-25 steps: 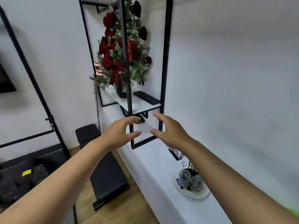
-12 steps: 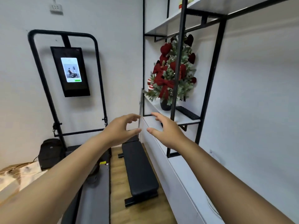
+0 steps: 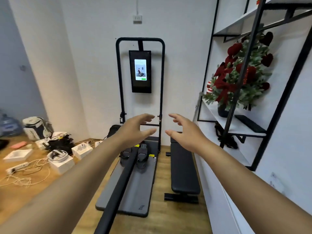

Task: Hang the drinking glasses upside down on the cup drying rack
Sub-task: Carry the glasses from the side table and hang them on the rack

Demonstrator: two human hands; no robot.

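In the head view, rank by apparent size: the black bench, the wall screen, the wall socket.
1. black bench, though it is nearer the camera
2. wall screen
3. wall socket

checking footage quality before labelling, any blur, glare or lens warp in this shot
Head view: wide-angle warp bows the shelf frame and stretches the forearms; the water jug at the left edge is smeared; the lit screen shows no glare; left hand and right hand are fairly sharp; lighting is even and soft.

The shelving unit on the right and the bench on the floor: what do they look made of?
Shelving unit: frame looks like matte black painted metal, thin square bars; boards white, smooth, probably laminate. Bench: black padded top, faint sheen, likely vinyl or leather-look; material underneath unclear.
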